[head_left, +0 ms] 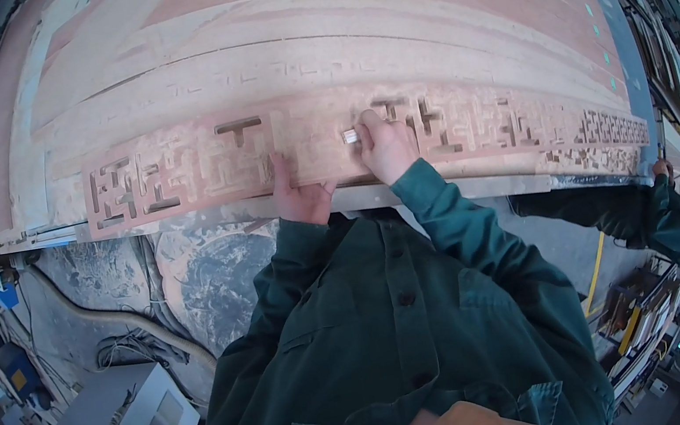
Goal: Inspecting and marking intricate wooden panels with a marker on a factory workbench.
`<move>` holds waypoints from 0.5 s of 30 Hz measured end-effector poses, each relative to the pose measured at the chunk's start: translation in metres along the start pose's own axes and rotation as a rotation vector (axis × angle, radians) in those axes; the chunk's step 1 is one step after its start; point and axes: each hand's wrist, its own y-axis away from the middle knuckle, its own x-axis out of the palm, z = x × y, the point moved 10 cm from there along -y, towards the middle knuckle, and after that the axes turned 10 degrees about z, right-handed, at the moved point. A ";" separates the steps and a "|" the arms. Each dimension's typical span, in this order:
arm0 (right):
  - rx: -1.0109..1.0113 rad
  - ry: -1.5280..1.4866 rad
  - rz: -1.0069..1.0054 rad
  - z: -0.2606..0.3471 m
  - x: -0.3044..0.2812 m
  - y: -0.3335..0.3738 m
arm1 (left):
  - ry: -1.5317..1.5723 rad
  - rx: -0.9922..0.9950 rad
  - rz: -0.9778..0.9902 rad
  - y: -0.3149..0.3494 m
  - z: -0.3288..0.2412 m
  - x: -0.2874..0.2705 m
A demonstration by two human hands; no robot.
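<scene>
A long reddish wooden panel cut with a fretwork pattern (213,166) lies along the near edge of the workbench, covered in pale dust. On its near edge rests my left hand (304,198), fingers stretched over the wood and thumb apart, with nothing held. A short way to the right, my right hand (390,147) is closed on a small pale block (350,136), held over the panel's face. The block's kind cannot be made out, as the fingers cover part of it. T-shaped openings show in the panel near both hands.
Wide dusty boards (307,4) cover the bench beyond the panel. At the lower left are a hose (121,317) and a grey cabinet (156,424). Another person in a green jacket (674,217) stands at the far right, beside stacked boards (654,314).
</scene>
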 end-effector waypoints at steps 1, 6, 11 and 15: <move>0.004 -0.009 0.023 -0.002 0.002 -0.001 | -0.004 -0.001 -0.006 -0.001 0.002 0.000; 0.102 -0.124 -0.087 -0.001 -0.073 -0.007 | 0.039 0.004 -0.029 0.005 -0.002 -0.011; -0.160 -0.104 0.161 -0.010 -0.052 -0.004 | 0.016 -0.007 -0.049 0.004 -0.002 -0.010; -0.249 -0.026 0.346 -0.006 -0.039 0.012 | 0.021 -0.022 -0.047 0.003 -0.002 -0.009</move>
